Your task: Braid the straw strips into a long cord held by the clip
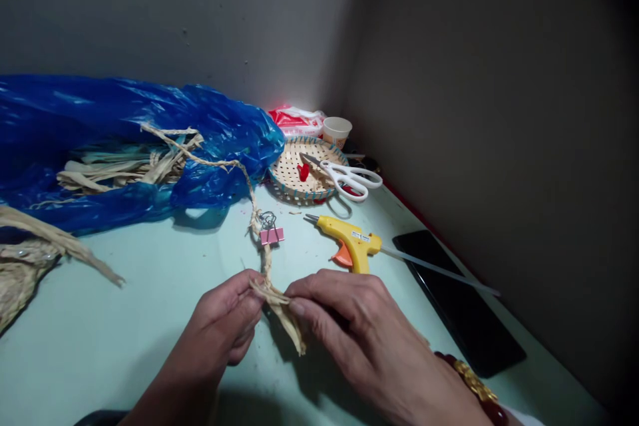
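A pale plant-fibre braid [253,201] runs from the blue bag down toward me, with a pink binder clip [272,235] fixed on it. At its near end my left hand [228,316] is closed, thumb and fingers pinching the fibre strands. My right hand [349,326] pinches a strand of the same braid between thumb and forefinger, just to the right. A loose, flat fibre end [289,329] hangs down between the two hands. Just beyond my right hand lies a yellow glue gun [357,237] with an orange trigger and a clear glue stick.
A blue plastic bag [224,126] holding fibre strips [124,170] lies at the back left. Behind stand a woven basket [284,170] with white-handled scissors [349,178], a paper cup [337,130] and a red-white packet [297,122]. A black phone [464,309] lies right; woven fibre [22,273] left.
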The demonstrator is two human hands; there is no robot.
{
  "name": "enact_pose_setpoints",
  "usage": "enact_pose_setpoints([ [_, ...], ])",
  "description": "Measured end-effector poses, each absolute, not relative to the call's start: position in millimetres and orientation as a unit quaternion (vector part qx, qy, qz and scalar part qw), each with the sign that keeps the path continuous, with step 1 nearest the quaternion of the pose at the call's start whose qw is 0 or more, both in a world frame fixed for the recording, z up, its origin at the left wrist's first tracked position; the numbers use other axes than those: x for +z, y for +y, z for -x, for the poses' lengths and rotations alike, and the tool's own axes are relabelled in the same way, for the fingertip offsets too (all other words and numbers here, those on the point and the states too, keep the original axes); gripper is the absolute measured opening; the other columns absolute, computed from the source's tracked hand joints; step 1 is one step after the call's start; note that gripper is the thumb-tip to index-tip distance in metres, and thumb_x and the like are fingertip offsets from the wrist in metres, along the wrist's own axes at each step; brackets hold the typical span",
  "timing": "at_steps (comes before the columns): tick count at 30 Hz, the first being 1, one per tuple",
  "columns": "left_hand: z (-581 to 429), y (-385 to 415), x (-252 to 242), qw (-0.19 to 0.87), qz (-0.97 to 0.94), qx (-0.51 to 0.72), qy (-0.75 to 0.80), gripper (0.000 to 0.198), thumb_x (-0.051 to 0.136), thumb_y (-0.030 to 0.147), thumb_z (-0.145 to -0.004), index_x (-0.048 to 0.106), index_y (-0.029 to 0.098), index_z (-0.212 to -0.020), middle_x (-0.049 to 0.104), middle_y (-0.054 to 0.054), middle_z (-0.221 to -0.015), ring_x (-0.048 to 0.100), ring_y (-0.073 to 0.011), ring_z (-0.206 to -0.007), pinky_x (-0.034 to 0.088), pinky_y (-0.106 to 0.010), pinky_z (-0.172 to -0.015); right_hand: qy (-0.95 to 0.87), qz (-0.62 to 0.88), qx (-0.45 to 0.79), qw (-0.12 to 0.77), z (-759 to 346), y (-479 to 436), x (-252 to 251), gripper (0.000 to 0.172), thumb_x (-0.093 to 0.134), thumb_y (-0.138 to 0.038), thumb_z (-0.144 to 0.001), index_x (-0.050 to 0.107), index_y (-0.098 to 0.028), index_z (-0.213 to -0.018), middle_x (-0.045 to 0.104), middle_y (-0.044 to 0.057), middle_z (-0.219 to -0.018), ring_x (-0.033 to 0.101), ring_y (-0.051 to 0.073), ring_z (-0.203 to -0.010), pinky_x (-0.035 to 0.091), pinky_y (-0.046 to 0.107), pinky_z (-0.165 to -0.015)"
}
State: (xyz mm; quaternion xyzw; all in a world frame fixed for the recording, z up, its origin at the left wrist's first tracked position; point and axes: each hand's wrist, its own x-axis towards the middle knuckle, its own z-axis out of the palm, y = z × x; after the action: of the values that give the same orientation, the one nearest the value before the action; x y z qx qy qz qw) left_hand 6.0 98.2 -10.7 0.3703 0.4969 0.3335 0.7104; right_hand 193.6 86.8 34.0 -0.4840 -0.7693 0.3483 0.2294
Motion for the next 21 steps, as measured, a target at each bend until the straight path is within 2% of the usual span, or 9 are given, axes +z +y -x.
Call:
enact_pose_setpoints([
  [3, -7.3, 98.2, -8.2, 0.703, -0.376, 0.332, 0.504, 0.031, 0.064, 0.047, -0.078, 0.050, 0.018, -0.076, 0.023, 0.014, -0.048, 0.012, -0.0032, -0.043, 0.008, -0.019, -0.041, -0.764, 0.509, 0.342, 0.198, -191.1, 85.7, 35.4, 0.028, 0.041, -0.030, -0.098, 0.063, -0.023, -0.082, 0.056, -0.005, -0.063, 0.046, 0.008, -0.055, 0.034, 0.021, -0.059],
  [7, -8.0, 98.4, -6.2, 0.696, -0.380, 0.324, 0.515, 0.030, 0.060, 0.046, -0.081, 0.051, 0.018, -0.076, 0.025, 0.013, -0.050, 0.012, -0.0036, -0.044, 0.008, -0.020, -0.041, -0.761, 0.557, 0.300, 0.147, -189.5, 82.6, 35.2, 0.025, 0.041, -0.032, -0.095, 0.061, -0.024, -0.083, 0.046, -0.005, -0.053, 0.034, 0.010, -0.047, 0.026, 0.024, -0.050],
  [14, -7.8, 96.1, -9.7, 0.695, -0.389, 0.328, 0.508, 0.030, 0.057, 0.046, -0.085, 0.048, 0.020, -0.075, 0.021, 0.012, -0.051, 0.011, -0.0053, -0.046, 0.009, -0.021, -0.042, -0.793, 0.531, 0.253, 0.161, -186.4, 76.0, 24.0, 0.025, 0.037, -0.030, -0.095, 0.051, -0.021, -0.075, 0.052, -0.002, -0.058, 0.041, 0.010, -0.049, 0.026, 0.024, -0.052],
  [21, -8.4, 95.4, -8.0, 0.691, -0.393, 0.317, 0.517, 0.033, 0.059, 0.051, -0.082, 0.049, 0.020, -0.075, 0.021, 0.012, -0.052, 0.012, -0.0054, -0.046, 0.008, -0.021, -0.042, -0.796, 0.523, 0.264, 0.150, -182.7, 78.5, 22.5, 0.022, 0.039, -0.025, -0.092, 0.044, -0.021, -0.070, 0.050, -0.002, -0.054, 0.038, 0.010, -0.046, 0.026, 0.024, -0.050],
])
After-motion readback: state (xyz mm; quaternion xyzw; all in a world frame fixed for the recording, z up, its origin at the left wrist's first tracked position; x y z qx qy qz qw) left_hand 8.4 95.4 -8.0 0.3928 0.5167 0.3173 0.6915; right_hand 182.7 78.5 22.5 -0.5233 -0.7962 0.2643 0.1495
